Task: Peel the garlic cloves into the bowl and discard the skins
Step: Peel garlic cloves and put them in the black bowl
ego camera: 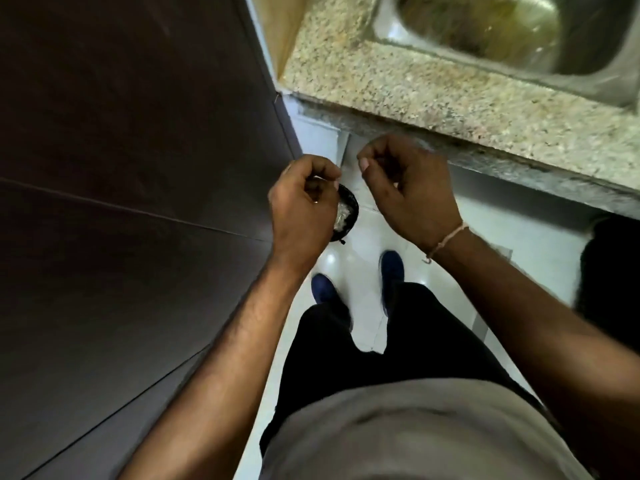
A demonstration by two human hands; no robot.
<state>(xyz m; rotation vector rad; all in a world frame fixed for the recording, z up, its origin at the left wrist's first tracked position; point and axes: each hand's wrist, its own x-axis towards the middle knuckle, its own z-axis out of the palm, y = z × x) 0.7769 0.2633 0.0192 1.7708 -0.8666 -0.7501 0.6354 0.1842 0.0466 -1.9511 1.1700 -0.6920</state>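
I am standing and looking down at the floor. My left hand [300, 206] is curled above a small black bin [347, 216] on the floor, which holds pale garlic skins [342, 216]. A pale scrap, apparently garlic skin [314, 185], shows inside the curled fingers, blurred. My right hand [407, 188] hovers to the right of the bin with its fingers curled and thumb against the forefinger; nothing shows in it. No bowl or garlic cloves are in view.
A speckled granite counter [415, 88] with a steel sink [519, 32] runs along the upper right, its edge just beyond my right hand. A dark cabinet wall [131, 168] fills the left. My blue shoes [391, 268] stand on the glossy white tile floor [363, 244].
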